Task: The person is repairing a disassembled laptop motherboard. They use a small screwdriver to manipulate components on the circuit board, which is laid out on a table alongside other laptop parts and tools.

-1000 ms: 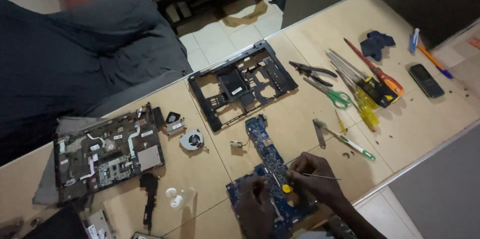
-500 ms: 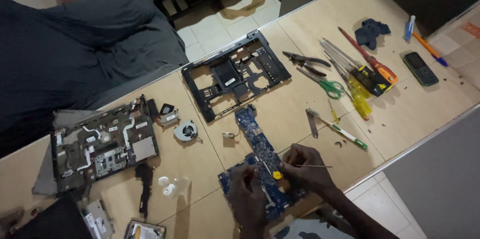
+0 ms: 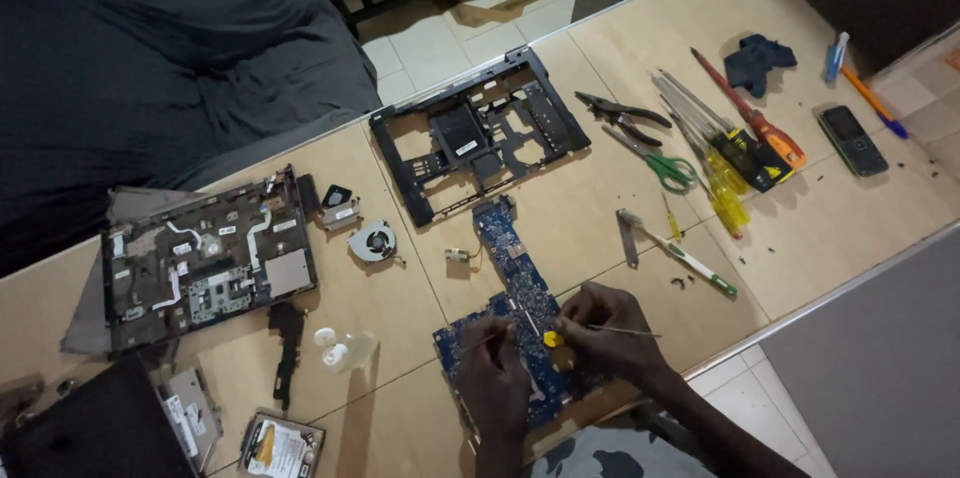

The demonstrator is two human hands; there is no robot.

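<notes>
Hands first: the right hand (image 3: 610,330) is curled shut round a small screwdriver with a yellow handle (image 3: 551,339), its tip set down on the blue circuit board (image 3: 520,310), and a thin metal rod (image 3: 622,331) juts out past its knuckles toward the table edge. The left hand (image 3: 495,378) rests on the near part of the same board with its fingers bent, pinching what looks like a slim probe or tweezers (image 3: 480,343), though the light is dim there and I can't be certain what it is. My reading is that a small screw or fitting on the board is being worked loose, one hand driving and the other steadying; the next move would call for a plumb tool and light pressure, since the parts are tiny and crowded. The board lies at the near edge of the wooden table (image 3: 850,228), long and narrow toward the far end and widening under the hands, dense with small components. Beyond it sits a black laptop frame (image 3: 478,134), stripped open; to the left are a round cooling fan (image 3: 372,240) and a second gutted laptop base (image 3: 205,260). Off to the right (well apart from the work) lie green-handled scissors (image 3: 668,170), black pliers (image 3: 620,113), several screwdrivers (image 3: 745,123) and a dark mobile phone (image 3: 850,140).
</notes>
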